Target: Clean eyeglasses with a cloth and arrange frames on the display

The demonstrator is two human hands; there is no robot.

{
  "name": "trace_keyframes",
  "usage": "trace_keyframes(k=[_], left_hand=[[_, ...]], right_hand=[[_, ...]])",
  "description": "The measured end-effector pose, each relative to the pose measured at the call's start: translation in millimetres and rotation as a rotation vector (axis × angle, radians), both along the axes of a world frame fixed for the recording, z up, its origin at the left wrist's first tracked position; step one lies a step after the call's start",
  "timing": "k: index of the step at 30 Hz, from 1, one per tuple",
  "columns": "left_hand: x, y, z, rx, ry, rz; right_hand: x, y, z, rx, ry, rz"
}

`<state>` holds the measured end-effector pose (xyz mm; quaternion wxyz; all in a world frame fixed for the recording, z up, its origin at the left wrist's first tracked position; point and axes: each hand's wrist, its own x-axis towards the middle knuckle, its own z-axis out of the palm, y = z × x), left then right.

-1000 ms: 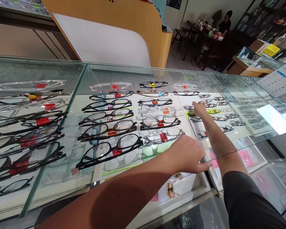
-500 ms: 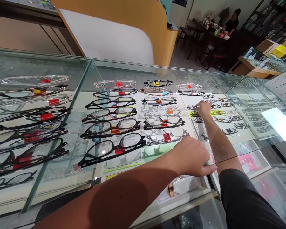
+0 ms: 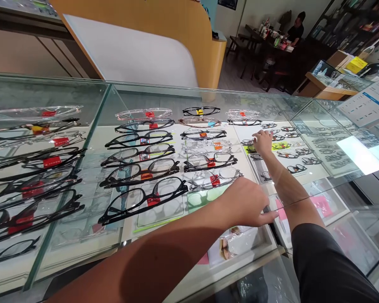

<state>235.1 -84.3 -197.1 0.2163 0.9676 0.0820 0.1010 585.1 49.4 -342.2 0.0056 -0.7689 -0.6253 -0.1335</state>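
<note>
My right hand (image 3: 262, 142) reaches inside the glass display case, its fingers bent down and closed at a thin-framed pair of eyeglasses (image 3: 247, 142). The hand partly hides that pair. A yellow-green strip (image 3: 279, 145) lies under the frames beside it. My left hand (image 3: 246, 203) is at the near side of the case with curled fingers, their tips hidden below, and the thumb pointing right. Just beyond it lies a clear-framed pair of eyeglasses with a red tag (image 3: 214, 181). Larger black-framed eyeglasses (image 3: 145, 200) are to the left.
Rows of eyeglasses with coloured tags fill the case, split by a glass divider (image 3: 70, 185). Below my left hand is a white drawer (image 3: 240, 263) holding plastic-wrapped items. A white-and-orange counter (image 3: 132, 54) stands behind. A person (image 3: 295, 30) sits at a far table.
The view has shifted slightly, so the case and both hands appear further left. Both hands keep nearly the same places relative to the eyeglasses.
</note>
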Motion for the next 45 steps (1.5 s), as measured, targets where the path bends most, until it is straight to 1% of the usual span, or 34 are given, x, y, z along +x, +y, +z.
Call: trace_keyframes(k=[2, 4, 7, 11, 13, 15, 17, 18, 19, 20, 21, 22, 23, 24, 25, 26, 27, 28, 29, 30, 31, 34, 36, 38, 40, 42, 45], left_hand=[[0, 1, 0.9, -0.001, 0.018, -0.002], [0, 1, 3.1, -0.002, 0.035, -0.003], [-2, 1, 7.0, 0.0, 0.062, -0.001], [-2, 0, 8.8, 0.004, 0.076, 0.013], [-2, 0, 8.1, 0.002, 0.082, 0.017], [-2, -1, 7.1, 0.011, 0.093, 0.01], [-2, -1, 6.6, 0.018, 0.096, 0.004], [-2, -1, 6.7, 0.017, 0.097, 0.005], [-2, -1, 7.2, 0.014, 0.098, 0.008], [-2, -1, 7.8, 0.01, 0.102, 0.01], [-2, -2, 8.5, 0.004, 0.108, 0.011], [-1, -2, 9.2, 0.001, 0.114, 0.013], [-1, -2, 9.8, 0.001, 0.122, 0.015], [-1, -2, 10.2, 0.002, 0.129, 0.018], [0, -2, 10.2, 0.003, 0.134, 0.021], [0, -2, 10.0, 0.002, 0.138, 0.023], [0, -2, 9.7, 0.0, 0.141, 0.023], [0, -1, 9.2, -0.004, 0.139, 0.021], [0, -1, 8.6, -0.009, 0.132, 0.02], [0, -1, 8.1, -0.013, 0.123, 0.019], [-1, -1, 7.8, -0.015, 0.115, 0.018], [-3, -1, 7.4, -0.01, 0.109, 0.016], [-4, -1, 7.4, 0.002, 0.109, 0.009], [-5, -1, 7.2, 0.015, 0.098, 0.003], [-6, -1, 6.8, 0.021, 0.079, -0.002], [-6, -1, 6.6, 0.02, 0.068, -0.005], [-6, -1, 6.8, 0.024, 0.083, -0.005]], right_hand=[[-22, -9, 3.2, -0.007, -0.005, 0.054], [-45, -24, 5.2, -0.056, -0.005, 0.139], [-79, -59, 10.6, -0.181, 0.01, 0.269], [-116, -125, 27.0, -0.387, 0.054, 0.382], [-132, -162, 37.9, -0.506, 0.081, 0.409], [-144, -200, 51.6, -0.618, 0.098, 0.409], [-152, -237, 72.6, -0.721, 0.106, 0.403], [-154, -254, 87.8, -0.757, 0.1, 0.401], [-156, -268, 106.8, -0.806, 0.1, 0.406], [-158, -280, 129.6, -0.888, 0.103, 0.416], [-159, -287, 155.7, -0.999, 0.131, 0.4], [-161, -289, 184.0, -1.003, 0.195, 0.389], [-163, -286, 212.8, -0.955, 0.256, 0.378], [-164, -277, 240.3, -0.896, 0.292, 0.377], [-165, -262, 264.4, -0.803, 0.31, 0.385], [-164, -243, 283.4, -0.662, 0.286, 0.391], [-162, -220, 296.2, -0.513, 0.241, 0.396], [-159, -194, 302.4, -0.379, 0.188, 0.391], [-153, -166, 302.2, -0.269, 0.146, 0.388], [-147, -138, 296.7, -0.192, 0.123, 0.382], [-139, -111, 287.2, -0.146, 0.099, 0.396], [-115, -38, 250.7, -0.098, 0.019, 0.501], [-102, -2, 230.6, -0.129, 0.012, 0.497], [-91, 23, 218.1, -0.214, 0.02, 0.464], [-84, 40, 212.1, -0.282, 0.032, 0.452], [-80, 49, 210.5, -0.315, 0.047, 0.459], [-79, 55, 211.7, -0.344, 0.07, 0.464]])
